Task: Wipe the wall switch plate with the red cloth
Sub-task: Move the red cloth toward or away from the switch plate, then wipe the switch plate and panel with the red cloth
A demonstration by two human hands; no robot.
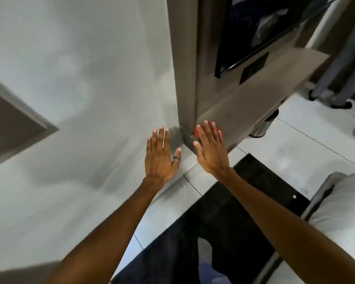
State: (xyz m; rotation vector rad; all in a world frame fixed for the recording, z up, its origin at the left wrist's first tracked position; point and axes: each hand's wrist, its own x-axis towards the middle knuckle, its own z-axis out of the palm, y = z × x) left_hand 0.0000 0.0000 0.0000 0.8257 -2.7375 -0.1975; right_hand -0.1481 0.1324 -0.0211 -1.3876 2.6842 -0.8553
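Beside the brown panel's corner (188, 111), the left hand (161, 158) lies flat and empty on the white wall (90, 78). Right of that corner, the right hand (210, 148) presses the red cloth (197, 132) under flat fingers, unclenched, so it could slip. No switch plate shows near it; wiping may miss.

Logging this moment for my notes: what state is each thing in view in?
Left hand: flat, fingers spread, empty, against the white wall.
Right hand: flat, fingers extended, over the red cloth.
Red cloth: bunched, mostly hidden behind the right hand, against the brown panel.
Ring: on the left thumb.
Switch plate: not identifiable.
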